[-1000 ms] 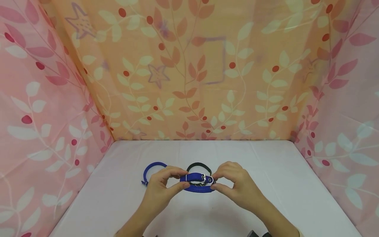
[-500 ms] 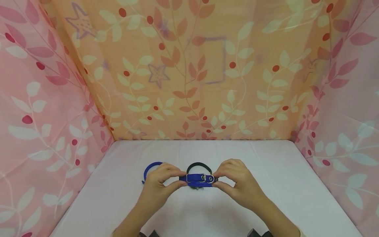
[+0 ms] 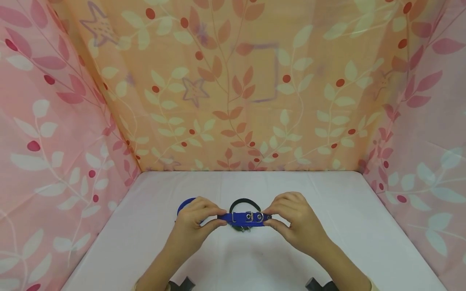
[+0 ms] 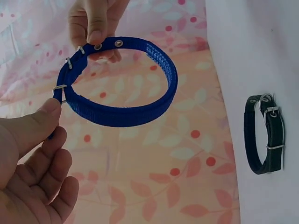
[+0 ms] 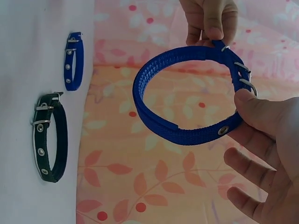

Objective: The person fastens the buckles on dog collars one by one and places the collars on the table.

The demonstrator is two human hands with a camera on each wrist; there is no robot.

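Observation:
A blue buckled collar [image 3: 240,219], fastened into a loop, hangs above the table between both hands. My left hand [image 3: 193,224] pinches it between thumb and fingers near the strap tip and metal keeper. On the other side of the buckle, my right hand [image 3: 298,226] pinches the band by the D-ring. The right wrist view shows an eyelet [image 5: 223,130] in the band beside the right thumb. Behind the held loop, a black collar [image 3: 244,201] stands on the table, partly hidden. A second blue collar [image 5: 73,63] is mostly covered by my left hand in the head view.
The white table [image 3: 313,190] is enclosed by floral cloth, with an orange panel [image 3: 233,121] at the back and pink panels at the sides. Dark wrist devices [image 3: 316,283] show at the bottom edge.
The held collar has tilted from a visible loop to nearly edge-on in the head view. Both hands have risen slightly and spread a little apart, covering more of the second blue collar.

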